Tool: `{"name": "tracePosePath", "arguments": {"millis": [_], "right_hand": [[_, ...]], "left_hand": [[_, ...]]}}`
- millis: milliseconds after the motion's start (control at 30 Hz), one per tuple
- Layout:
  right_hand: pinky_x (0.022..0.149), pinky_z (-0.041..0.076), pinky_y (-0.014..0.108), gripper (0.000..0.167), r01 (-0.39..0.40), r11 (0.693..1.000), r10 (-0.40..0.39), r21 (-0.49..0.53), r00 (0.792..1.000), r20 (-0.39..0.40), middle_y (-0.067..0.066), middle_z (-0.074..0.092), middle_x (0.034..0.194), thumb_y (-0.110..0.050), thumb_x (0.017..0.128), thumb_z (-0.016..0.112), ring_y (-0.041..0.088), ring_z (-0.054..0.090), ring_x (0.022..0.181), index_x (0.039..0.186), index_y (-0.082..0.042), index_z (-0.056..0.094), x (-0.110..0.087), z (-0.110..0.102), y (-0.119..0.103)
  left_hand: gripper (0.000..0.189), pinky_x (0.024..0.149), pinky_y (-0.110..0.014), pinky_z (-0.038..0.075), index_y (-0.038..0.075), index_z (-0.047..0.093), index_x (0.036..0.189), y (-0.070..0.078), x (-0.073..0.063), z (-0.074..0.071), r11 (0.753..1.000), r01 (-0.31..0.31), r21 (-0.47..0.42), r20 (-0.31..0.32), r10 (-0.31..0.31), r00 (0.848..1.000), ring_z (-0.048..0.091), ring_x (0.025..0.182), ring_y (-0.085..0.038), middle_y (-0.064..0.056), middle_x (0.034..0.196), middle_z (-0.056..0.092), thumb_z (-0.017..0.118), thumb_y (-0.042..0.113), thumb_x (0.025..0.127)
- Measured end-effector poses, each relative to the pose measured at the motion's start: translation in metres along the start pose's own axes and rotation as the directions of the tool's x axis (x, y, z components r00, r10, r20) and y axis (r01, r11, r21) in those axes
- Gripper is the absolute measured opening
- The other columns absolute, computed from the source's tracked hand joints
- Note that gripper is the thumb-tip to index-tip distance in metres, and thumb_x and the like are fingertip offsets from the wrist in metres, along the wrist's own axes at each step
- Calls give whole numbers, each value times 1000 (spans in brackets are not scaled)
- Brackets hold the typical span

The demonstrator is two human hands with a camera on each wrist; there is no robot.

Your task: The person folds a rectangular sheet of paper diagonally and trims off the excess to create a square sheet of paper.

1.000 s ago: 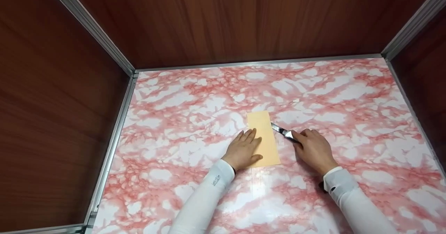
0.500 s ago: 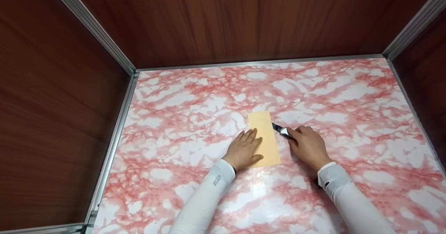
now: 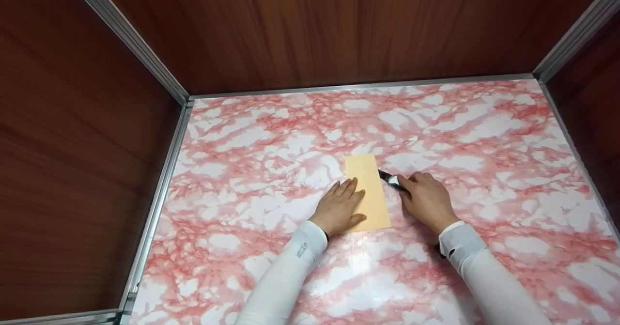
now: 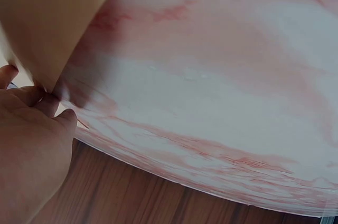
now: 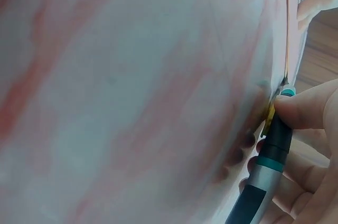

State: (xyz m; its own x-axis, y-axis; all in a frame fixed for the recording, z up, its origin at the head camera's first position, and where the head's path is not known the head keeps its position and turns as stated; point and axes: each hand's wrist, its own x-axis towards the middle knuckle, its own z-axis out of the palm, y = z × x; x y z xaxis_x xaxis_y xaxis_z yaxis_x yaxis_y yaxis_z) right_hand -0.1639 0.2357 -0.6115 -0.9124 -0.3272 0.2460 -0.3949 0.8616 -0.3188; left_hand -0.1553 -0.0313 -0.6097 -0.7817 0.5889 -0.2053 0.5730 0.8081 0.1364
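A flat tan paper envelope, long and narrow, lies on the table. My left hand presses on its left part with fingers spread. In the left wrist view, the envelope is at upper left, beside the hand. My right hand grips a utility knife whose tip meets the envelope's right edge in its upper half. The right wrist view shows the knife's black, silver and teal handle under the thumb and fingers. The tip is partly hidden at the envelope's edge.
The table has a red and white marbled top. Dark wood-grain panels stand at the back, the left and the right. Grey metal rails run along the table's edges and corners.
My right hand has moved left with the utility knife, bringing it closer to the envelope's right edge and turning slightly. The left hand and the envelope have stayed put.
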Motion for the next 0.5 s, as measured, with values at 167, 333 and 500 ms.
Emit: {"name": "tracePosePath", "arguments": {"millis": [167, 333, 500], "right_hand": [[67, 48, 51, 41, 2, 1000, -2, -7, 1000, -17, 14, 63, 95, -14, 92, 74, 35, 57, 83, 131, -7, 71, -1, 0, 3], [67, 48, 51, 41, -7, 1000, 7, -8, 1000, -25, 14, 63, 97, -13, 91, 75, 36, 57, 83, 132, -8, 71, -3, -2, 10], [67, 48, 52, 43, -43, 999, 43, 3, 998, -35, 15, 63, 96, -11, 90, 75, 37, 57, 85, 132, -6, 70, -6, -7, 20]], "left_hand": [[72, 125, -41, 9, 17, 37, 160, 0, 1, -1, 1000, -1, -5, -5, 1, 1000, 14, 156, -25, -12, 169, 18, 50, 58, 102], [72, 125, -41, 8, 17, 36, 161, 1, 0, -1, 1000, 8, -12, 5, -8, 1000, 13, 156, -24, -11, 170, 17, 50, 58, 102], [73, 125, -41, 8, 17, 35, 161, 0, 0, -1, 1000, 10, -3, 16, -10, 1000, 12, 156, -24, -11, 170, 16, 48, 59, 103]]}}
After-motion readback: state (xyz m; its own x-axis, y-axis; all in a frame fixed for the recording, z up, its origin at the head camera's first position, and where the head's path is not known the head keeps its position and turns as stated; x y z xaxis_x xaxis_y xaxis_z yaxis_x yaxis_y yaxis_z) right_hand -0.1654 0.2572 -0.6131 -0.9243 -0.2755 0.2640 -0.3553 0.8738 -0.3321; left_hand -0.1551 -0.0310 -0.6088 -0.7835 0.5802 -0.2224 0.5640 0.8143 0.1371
